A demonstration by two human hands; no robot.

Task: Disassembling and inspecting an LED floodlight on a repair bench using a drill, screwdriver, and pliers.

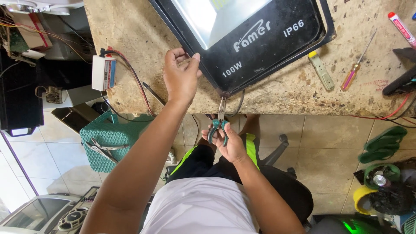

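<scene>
Your right hand is closed round the green handles of the pliers, just below the table edge; the nose points up at the bottom corner of the black floodlight, where a grey cable loops out. Your left hand lies on the floodlight's left edge, fingers curled over the rim, thumb alongside. The light sits on the stone worktop, at its front edge. To its right: a yellow-tipped tester & a pink-handled screwdriver. To its left: a white driver box w/ red & black wires. Below left, a teal basket w/ another tool on top.
</scene>
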